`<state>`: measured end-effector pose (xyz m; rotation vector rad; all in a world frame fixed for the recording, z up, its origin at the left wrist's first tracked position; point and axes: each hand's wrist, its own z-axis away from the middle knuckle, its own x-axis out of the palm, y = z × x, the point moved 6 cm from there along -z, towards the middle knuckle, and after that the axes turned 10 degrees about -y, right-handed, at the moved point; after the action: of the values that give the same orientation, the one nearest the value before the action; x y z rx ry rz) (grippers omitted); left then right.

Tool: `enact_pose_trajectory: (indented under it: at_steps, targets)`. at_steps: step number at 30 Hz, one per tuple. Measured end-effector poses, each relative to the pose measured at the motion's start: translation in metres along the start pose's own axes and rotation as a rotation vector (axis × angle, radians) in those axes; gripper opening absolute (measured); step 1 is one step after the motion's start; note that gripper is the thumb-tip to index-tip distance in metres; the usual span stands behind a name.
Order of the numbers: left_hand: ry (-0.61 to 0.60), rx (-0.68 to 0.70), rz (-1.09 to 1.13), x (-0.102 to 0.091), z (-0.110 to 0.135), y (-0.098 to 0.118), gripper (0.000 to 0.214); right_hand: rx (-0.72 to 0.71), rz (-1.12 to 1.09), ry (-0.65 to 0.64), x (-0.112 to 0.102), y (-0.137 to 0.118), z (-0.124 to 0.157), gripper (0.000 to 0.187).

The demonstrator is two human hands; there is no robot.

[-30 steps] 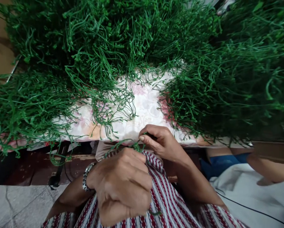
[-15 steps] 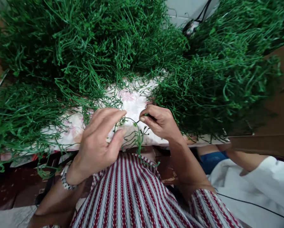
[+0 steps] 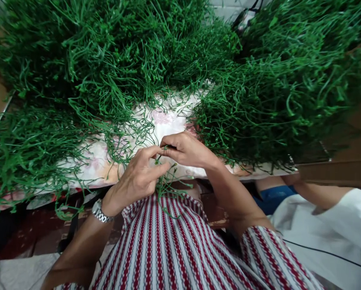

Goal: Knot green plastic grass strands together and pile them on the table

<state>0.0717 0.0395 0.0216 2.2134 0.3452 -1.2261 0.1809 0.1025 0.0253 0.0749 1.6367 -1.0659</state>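
Note:
My right hand (image 3: 185,150) pinches a thin green plastic-looking stem at its fingertips, over the edge of a floral-patterned cloth. Its fingertips meet the index finger of my left hand (image 3: 141,171), whose thumb stays apart from that finger. A small branching green sprig (image 3: 168,187) with little knobbed tips hangs below both hands, in front of the striped garment. The exact point of the grip is hidden behind the fingers. A metal-banded watch (image 3: 100,211) is on my left wrist.
Large heaps of similar green stems lie at the back (image 3: 108,52), at the left (image 3: 26,149) and at the right (image 3: 274,108). The floral cloth (image 3: 165,127) shows between them. Cardboard (image 3: 334,177) borders the right side; another person's arm (image 3: 322,195) is near it.
My right hand has moved left with the stem, and its fingertips now meet my left index finger. The sprig has swung left and lower. My left hand has turned slightly.

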Motion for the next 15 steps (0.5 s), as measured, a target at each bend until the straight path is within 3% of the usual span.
enact_pose_trajectory:
  at_steps: [4,7,9,11,15]
  targets:
    - [0.067,-0.002,0.010,0.000,0.005,-0.001,0.033,0.007,-0.049,0.004,0.006,0.001,-0.005,0.016]
    - [0.111,-0.105,-0.035,-0.004,0.011,-0.006,0.030,0.017,-0.130,0.254,-0.012,0.004,0.007,0.020]
    - [0.095,-0.158,-0.102,-0.007,0.014,-0.008,0.026,0.016,-0.147,0.472,-0.028,0.004,0.027,0.021]
    - [0.070,-0.185,-0.163,-0.009,0.015,-0.009,0.022,-0.016,-0.113,0.591,-0.035,-0.002,0.048,0.019]
    - [0.052,-0.260,-0.220,-0.012,0.015,-0.012,0.017,-0.158,-0.028,0.497,-0.018,-0.020,0.073,0.014]
